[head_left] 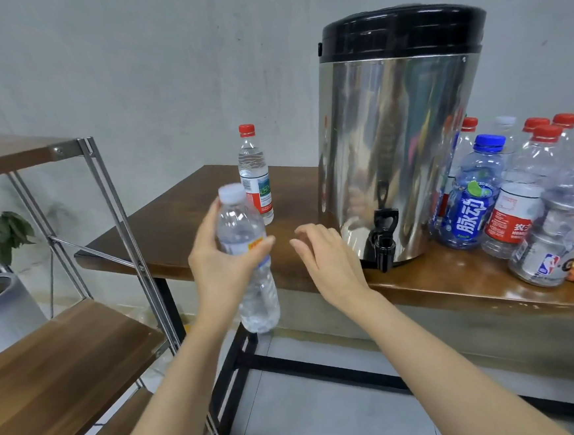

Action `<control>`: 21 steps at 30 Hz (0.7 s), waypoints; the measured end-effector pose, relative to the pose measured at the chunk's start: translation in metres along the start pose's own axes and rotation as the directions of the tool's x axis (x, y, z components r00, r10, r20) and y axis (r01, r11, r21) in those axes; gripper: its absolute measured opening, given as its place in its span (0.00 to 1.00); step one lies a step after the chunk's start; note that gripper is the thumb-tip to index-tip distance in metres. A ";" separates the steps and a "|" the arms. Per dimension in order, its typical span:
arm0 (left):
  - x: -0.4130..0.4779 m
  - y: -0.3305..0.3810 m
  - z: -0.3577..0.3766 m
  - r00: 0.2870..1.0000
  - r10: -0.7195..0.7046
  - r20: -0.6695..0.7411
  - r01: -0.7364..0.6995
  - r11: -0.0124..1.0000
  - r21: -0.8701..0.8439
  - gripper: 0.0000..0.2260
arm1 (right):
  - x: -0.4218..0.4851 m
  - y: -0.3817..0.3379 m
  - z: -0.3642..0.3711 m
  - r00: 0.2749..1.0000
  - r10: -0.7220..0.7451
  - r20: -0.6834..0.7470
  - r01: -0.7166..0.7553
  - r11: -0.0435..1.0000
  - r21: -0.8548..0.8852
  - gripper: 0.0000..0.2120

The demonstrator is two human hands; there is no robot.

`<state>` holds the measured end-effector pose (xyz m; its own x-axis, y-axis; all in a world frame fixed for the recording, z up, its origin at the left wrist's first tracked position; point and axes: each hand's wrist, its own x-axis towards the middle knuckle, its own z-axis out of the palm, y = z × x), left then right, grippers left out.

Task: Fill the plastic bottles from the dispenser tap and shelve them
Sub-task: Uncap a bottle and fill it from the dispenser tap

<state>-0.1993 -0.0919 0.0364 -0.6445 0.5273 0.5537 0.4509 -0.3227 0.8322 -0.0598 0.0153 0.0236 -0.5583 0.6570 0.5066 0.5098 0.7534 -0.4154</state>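
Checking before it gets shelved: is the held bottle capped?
Capped: a white cap sits on the bottle gripped by the left hand.

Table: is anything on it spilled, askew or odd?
No spill shows. Right of the dispenser, the bottles crowd together, some leaning; the NBA-label bottle sits at the table's front edge.

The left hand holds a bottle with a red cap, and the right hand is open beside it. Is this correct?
Only the cap is wrong: the head view shows the bottle in the left hand has a white cap, not red. The right hand is open beside it.
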 end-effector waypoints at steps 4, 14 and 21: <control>0.058 -0.001 -0.004 0.993 0.072 -0.091 -0.074 0.997 -0.023 0.39 | 0.018 0.018 0.041 0.992 0.010 0.122 0.026 0.958 -0.284 0.21; 0.160 -0.068 0.048 0.989 0.062 -0.131 -0.047 0.993 0.112 0.36 | 0.026 0.037 0.082 0.990 -0.075 0.123 0.126 0.865 -0.486 0.25; 0.153 -0.103 0.059 0.998 -0.056 -0.032 0.059 0.991 0.123 0.45 | 0.028 0.039 0.089 0.993 -0.107 0.046 0.116 0.859 -0.498 0.25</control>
<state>-0.3085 0.0684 0.0334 -0.6880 0.5193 0.5069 0.4840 -0.1921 0.8537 -0.1140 0.0655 -0.0458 -0.6391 0.5731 0.5129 0.6997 0.7102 0.0783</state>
